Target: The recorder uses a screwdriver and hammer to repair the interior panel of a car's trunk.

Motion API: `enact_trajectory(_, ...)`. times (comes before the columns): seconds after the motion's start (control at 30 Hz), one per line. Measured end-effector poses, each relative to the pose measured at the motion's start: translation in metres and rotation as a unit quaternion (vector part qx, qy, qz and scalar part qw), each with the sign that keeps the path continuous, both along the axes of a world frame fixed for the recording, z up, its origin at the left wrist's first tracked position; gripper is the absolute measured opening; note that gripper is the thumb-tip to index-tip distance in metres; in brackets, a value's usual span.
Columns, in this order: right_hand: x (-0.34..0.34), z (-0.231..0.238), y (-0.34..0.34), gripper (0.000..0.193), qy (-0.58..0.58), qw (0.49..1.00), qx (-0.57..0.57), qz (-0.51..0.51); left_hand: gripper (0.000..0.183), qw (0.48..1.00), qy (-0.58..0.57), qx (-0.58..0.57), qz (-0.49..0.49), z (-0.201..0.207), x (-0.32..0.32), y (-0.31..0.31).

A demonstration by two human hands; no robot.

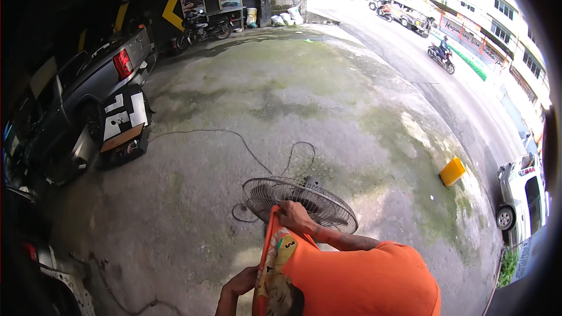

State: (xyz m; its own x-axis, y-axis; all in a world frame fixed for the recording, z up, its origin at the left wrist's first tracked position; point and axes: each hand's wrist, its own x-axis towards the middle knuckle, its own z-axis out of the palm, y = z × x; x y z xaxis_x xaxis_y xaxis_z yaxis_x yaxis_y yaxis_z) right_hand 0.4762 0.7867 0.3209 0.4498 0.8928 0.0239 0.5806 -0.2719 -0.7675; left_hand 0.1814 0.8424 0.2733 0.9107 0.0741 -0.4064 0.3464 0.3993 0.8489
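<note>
An orange shirt [351, 275] with a multicoloured print is stretched out in front of me; its sleeve covers my right upper arm. My right hand [294, 215] is closed on the far end of its orange edge, right by a fan [295, 199] with a round wire guard. Lower down and to the left, my left hand [241, 281] is closed at the same edge, its fingertips partly hidden behind the cloth. The fan's guard faces the shirt at a tilt, and the lower part of the fan is hidden.
A dark cord [243, 138] runs across the stained concrete floor to the fan. At the left stand a grey pickup [126, 61] and a dark panel [124, 123]. A yellow container [452, 171] is at the right, near a road with a motorcycle rider [442, 52] and a white vehicle [523, 193].
</note>
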Motion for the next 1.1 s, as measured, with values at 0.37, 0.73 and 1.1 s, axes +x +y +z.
enact_trajectory(0.37, -0.02, 0.067, -0.023, 0.054, 0.133, 0.931, -0.225, 0.254, 0.021, 0.898, -0.066, -0.015, 0.435, 0.012, -0.052, 0.086)
enact_trajectory(0.73, 0.017, 0.062, -0.012, 0.038, -0.059, 0.992, -0.02, 0.108, 0.02, 0.9, -0.051, 0.045, 0.43, 0.003, -0.013, 0.07)
enact_trajectory(1.1, 0.011, 0.039, 0.001, 0.042, -0.125, 0.986, -0.076, 0.085, 0.025, 0.865, 0.032, 0.267, 0.423, -0.021, -0.025, 0.077)
